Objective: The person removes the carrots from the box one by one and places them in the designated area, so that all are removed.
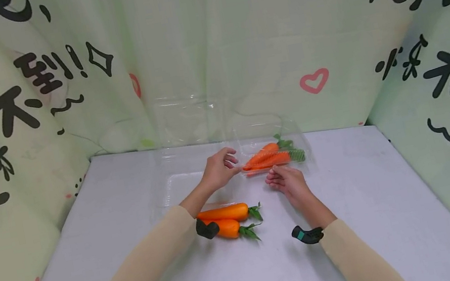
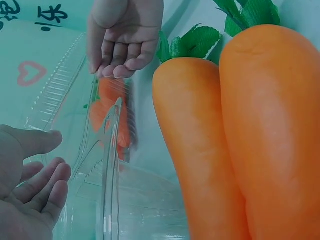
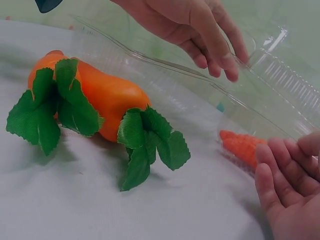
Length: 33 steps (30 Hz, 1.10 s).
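Two orange carrots [image 1: 224,215] with green leafy tops lie side by side on the table, under my left forearm. Beyond them, a clear plastic container [image 1: 171,167] has its lid raised behind it. To its right, a second clear container [image 1: 306,154] holds carrots [image 1: 266,157] with green tops. My left hand [image 1: 220,168] hovers between the containers, fingers loosely bent and thumb apart, holding nothing visible. My right hand [image 1: 288,182] is at the front of the filled container, fingers relaxed and palm up in the right wrist view; whether its fingertips touch the rim is unclear.
A white-topped table [image 1: 378,214] carries everything. Pale green curtains [image 1: 253,45] with black lettering and a red heart enclose its back and sides. The raised clear lids stand near the back curtain. Each wrist wears a dark camera band [image 1: 308,235].
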{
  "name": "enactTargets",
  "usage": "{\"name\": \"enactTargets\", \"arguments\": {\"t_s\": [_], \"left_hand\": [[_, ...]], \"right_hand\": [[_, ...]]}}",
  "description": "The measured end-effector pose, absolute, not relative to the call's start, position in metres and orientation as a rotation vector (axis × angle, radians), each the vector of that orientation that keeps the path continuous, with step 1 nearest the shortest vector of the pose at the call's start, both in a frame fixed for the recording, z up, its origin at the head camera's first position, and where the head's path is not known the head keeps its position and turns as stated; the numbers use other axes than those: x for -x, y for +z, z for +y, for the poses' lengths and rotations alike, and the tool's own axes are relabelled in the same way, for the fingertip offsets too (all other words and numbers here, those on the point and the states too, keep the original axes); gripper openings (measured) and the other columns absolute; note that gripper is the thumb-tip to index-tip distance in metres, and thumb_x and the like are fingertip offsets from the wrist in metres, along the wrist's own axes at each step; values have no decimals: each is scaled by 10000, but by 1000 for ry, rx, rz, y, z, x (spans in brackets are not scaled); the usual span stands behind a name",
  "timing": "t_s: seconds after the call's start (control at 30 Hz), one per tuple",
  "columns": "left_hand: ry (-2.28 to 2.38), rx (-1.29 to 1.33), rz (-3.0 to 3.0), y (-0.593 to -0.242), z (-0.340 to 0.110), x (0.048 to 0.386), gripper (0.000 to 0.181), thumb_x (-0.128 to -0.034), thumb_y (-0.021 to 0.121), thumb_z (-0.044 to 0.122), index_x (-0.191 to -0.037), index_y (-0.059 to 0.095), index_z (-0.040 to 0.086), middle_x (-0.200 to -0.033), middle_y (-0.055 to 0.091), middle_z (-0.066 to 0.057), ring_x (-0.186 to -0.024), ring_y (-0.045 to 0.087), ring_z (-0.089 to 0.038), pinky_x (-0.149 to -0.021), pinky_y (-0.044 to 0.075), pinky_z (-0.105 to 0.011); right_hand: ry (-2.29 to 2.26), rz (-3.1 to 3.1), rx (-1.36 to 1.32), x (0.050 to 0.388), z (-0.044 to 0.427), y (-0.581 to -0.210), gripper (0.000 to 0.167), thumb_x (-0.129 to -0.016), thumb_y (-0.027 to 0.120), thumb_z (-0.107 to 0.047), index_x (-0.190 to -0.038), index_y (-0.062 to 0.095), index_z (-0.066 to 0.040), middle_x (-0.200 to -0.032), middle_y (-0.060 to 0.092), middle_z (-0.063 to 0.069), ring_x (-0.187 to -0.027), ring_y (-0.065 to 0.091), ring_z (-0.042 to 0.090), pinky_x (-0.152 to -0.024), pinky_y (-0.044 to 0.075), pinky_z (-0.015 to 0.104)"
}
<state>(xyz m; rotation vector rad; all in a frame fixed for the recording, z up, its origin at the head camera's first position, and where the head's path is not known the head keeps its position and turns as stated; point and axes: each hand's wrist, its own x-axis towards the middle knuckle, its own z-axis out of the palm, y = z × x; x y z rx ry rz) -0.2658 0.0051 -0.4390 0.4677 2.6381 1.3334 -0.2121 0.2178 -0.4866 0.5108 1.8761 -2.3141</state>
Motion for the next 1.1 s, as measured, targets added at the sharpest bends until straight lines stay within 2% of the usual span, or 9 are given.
{"name": "enactTargets", "arguments": {"t_s": [0.17, 0.43, 0.53, 0.63, 0.77, 0.87, 0.97, 1.1], "left_hand": [[1362, -495, 2634, -440, 5, 267, 464, -869, 716, 129, -1300, 552, 72, -1193, 664, -97, -969, 634, -216, -844, 578, -300], [1378, -563, 2671, -439, 5, 266, 471, -893, 696, 216, -1338, 557, 144, -1244, 653, -57, -992, 638, -200, -846, 574, -283], [1344, -622, 2677, -438, 5, 266, 522, -900, 687, 236, -1390, 516, 177, -1269, 639, -68, -995, 638, -198, -847, 574, -284], [1264, -701, 2672, -437, 6, 267, 601, -923, 658, 238, -1472, 411, 236, -1282, 625, -82, -1006, 633, -199, -854, 570, -280], [1091, -816, 2684, -434, 8, 266, 682, -951, 615, 225, -1530, 264, 311, -1208, 635, -67, -975, 618, -185, -825, 562, -259], [956, -906, 2716, -431, 9, 264, 696, -958, 604, 234, -1539, 230, 319, -1091, 642, -45, -904, 605, -168, -781, 544, -249], [865, -963, 2759, -428, 10, 263, 665, -959, 602, 261, -1532, 266, 294, -1008, 646, -26, -841, 595, -151, -759, 529, -245], [852, -977, 2821, -426, 11, 261, 581, -955, 606, 294, -1485, 374, 238, -979, 668, -17, -793, 598, -137, -742, 533, -239]], "right_hand": [[-2300, 1895, -530, 210, 217, -487, 403, -1018, 485, -234, -1240, 509, 102, -787, 672, -29, -753, 681, 90, -776, 578, 221], [-2309, 1893, -568, 204, 217, -484, 406, -1008, 507, -239, -1220, 537, 106, -778, 675, -13, -735, 674, 104, -755, 580, 214], [-2314, 1894, -582, 202, 219, -482, 400, -1006, 513, -232, -1210, 542, 110, -768, 676, -15, -724, 677, 105, -753, 581, 216], [-2303, 1905, -588, 199, 220, -481, 397, -1006, 511, -231, -1206, 541, 110, -763, 674, -17, -717, 679, 104, -756, 582, 219], [-2278, 1930, -574, 196, 222, -480, 374, -1006, 501, -219, -1189, 549, 104, -755, 671, -24, -710, 679, 95, -751, 581, 217], [-2281, 1937, -573, 194, 223, -479, 320, -998, 511, -199, -1125, 580, 87, -742, 673, -18, -696, 676, 97, -728, 580, 213], [-2263, 1955, -555, 192, 222, -478, 316, -1001, 503, -203, -1107, 585, 83, -741, 673, -22, -695, 670, 97, -720, 577, 204], [-2253, 1971, -541, 190, 219, -478, 346, -1002, 498, -208, -1119, 570, 109, -737, 672, -20, -687, 665, 105, -716, 577, 208]]}}
